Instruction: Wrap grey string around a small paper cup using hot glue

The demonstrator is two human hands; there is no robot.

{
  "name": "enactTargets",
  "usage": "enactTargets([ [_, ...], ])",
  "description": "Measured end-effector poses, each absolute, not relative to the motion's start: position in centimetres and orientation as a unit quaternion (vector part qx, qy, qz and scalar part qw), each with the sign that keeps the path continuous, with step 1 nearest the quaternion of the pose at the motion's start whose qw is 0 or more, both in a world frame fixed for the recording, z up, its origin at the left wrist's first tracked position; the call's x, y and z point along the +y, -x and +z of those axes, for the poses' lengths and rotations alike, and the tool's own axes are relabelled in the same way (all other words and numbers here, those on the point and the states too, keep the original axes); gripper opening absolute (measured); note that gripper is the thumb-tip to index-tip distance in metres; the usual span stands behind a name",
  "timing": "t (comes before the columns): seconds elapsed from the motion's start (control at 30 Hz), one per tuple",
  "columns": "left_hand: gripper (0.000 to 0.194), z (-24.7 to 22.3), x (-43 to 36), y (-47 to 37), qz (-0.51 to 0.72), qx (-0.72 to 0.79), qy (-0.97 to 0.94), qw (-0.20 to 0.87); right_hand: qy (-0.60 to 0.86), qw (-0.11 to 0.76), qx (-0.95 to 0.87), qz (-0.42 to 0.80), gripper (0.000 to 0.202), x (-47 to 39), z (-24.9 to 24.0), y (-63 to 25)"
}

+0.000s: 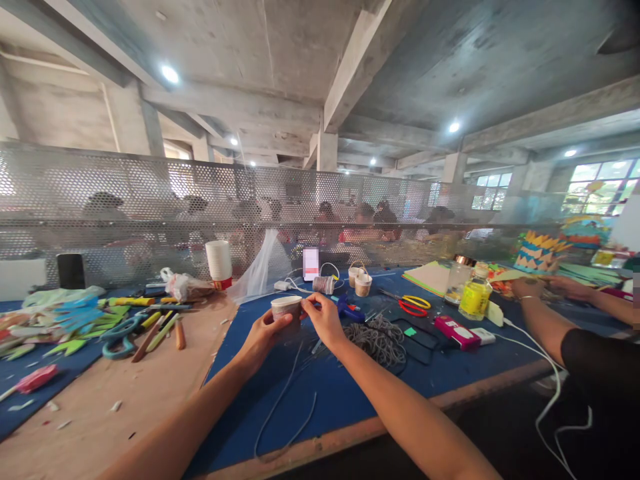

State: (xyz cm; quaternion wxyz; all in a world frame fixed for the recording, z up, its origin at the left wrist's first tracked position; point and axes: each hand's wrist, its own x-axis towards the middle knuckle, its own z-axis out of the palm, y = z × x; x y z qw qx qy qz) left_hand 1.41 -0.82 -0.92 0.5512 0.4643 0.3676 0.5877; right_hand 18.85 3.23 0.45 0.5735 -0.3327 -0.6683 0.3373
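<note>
Small white paper cup w/ greyish lower wall (pixel 283 309) is held up just L of & below frame ctr, rim up, above the table covered in dark blue cloth (pixel 345 408). Left hand (pixel 264 339) grips it from the L & below, thumb across the front wall. Right hand (pixel 325 321) is at the cup's R side, nearly closed, thumb & index tips brought together by the rim; can't tell if they pinch the wall or a bit of cord.

Thin loose grey cord (pixel 281 399) curves over the blue cloth, lower ctr, below both hands. Tangled pile of grey cord (pixel 379 341) lies just R of the right wrist, ctr-R. Blue glue gun (pixel 351 311) sits b/w right hand & scissors w/ red and yellow handles (pixel 414 307). Short, light-coloured cup w/ wrapped wall (pixel 363 285) stands beyond, nr frame ctr; phone w/ lit pale pink screen (pixel 311 261) is upright nr the metal mesh partition (pixel 150 233).

L side of frame: tall stack of white paper cups (pixel 219 260), teal-handled scissors (pixel 120 337) on tan board (pixel 165 393). R side: clear bottle of yellow liquid (pixel 474 301), magenta box (pixel 456 332) nr it, plus a co-worker's bare forearm (pixel 543 327) w/ black sleeve, far R.
</note>
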Motion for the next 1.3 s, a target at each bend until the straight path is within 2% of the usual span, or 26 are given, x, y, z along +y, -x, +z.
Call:
enactTargets([
  [0.77, 0.07, -0.43, -1.09, -1.64, 0.588, 0.38, -0.46, 0.546, 0.342, 0.573, -0.651, 0.362, 0.023, 3.82, 0.22, -18.65],
  [1.3, 0.065, -0.57, -1.05, -1.55, 0.581, 0.369, -0.466, 0.556, 0.325, 0.577, -0.632, 0.402, 0.023, 4.08, 0.04, -18.71],
])
